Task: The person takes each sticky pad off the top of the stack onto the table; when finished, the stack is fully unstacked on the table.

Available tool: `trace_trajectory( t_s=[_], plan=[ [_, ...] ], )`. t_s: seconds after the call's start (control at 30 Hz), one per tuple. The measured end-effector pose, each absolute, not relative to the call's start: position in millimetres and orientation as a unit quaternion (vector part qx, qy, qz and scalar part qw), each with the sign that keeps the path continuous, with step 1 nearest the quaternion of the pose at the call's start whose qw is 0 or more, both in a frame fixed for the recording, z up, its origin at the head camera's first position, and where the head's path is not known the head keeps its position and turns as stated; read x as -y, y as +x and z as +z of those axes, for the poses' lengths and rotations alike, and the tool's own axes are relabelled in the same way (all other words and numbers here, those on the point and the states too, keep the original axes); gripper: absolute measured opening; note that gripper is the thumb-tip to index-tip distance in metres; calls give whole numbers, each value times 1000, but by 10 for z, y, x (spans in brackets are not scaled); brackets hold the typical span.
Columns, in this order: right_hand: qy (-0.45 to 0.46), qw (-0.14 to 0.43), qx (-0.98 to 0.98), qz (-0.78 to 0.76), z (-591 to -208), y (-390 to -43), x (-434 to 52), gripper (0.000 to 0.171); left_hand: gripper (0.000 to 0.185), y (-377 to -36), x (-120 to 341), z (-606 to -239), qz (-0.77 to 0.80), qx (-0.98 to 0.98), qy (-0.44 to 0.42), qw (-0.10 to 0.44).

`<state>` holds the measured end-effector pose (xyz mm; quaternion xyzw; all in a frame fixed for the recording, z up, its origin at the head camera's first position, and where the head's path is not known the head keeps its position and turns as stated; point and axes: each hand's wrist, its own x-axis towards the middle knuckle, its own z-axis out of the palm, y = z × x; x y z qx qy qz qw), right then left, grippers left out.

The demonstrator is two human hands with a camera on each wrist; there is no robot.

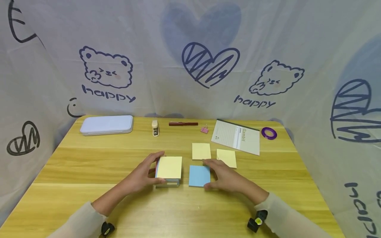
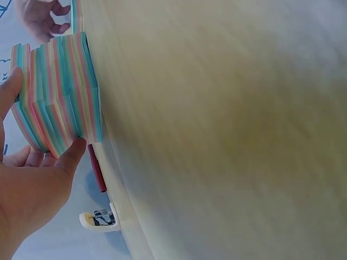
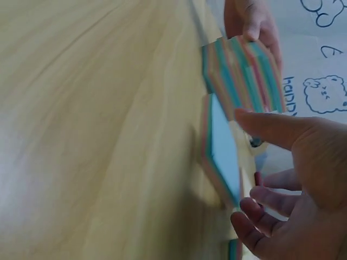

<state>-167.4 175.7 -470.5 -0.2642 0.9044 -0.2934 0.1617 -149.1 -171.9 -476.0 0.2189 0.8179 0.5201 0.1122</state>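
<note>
My left hand (image 1: 141,175) grips a tall stack of sticky note pads (image 1: 169,168) by its sides, thumb at the near edge and fingers at the far one. Its top sheet is pale yellow, and the left wrist view shows uneven layers of teal, pink and yellow in the stack (image 2: 59,92). Just to the right lies a lower blue-topped sticky note pad (image 1: 199,176). Around that pad's right side, my right hand (image 1: 224,177) is held with thumb and fingers apart, fingertips close to its corners. Pink and green layers show under the pad's blue top (image 3: 223,146).
Two yellow-topped pads (image 1: 201,151) lie behind the blue one, the second yellow pad (image 1: 227,158) further right. Along the back are a pale case (image 1: 107,125), a white correction tape (image 1: 155,128), a dark red pen (image 1: 183,124), a pink binder clip (image 1: 204,129), a notebook (image 1: 236,137) and a purple tape roll (image 1: 269,133).
</note>
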Motion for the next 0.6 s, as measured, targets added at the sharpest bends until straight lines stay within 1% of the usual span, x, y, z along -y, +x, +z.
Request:
trace_trajectory(
  t_s=[0.2,0.3,0.47,0.6],
  plan=[
    [-277,161,-871,-373,-4544,-1691,-1563,90,95,-1496,1719,-4745,502,-830,220,104],
    [-288,160,-851,-409,-4496,-1704,-1417,94,93,-1507,1721,-4738,492,-836,222,101],
    [-302,153,-844,-417,-4477,-1715,-1194,103,92,-1523,1723,-4730,473,-845,228,97],
    [-313,152,-844,-409,-4495,-1710,-1067,103,91,-1526,1726,-4718,454,-854,236,91]
  ],
)
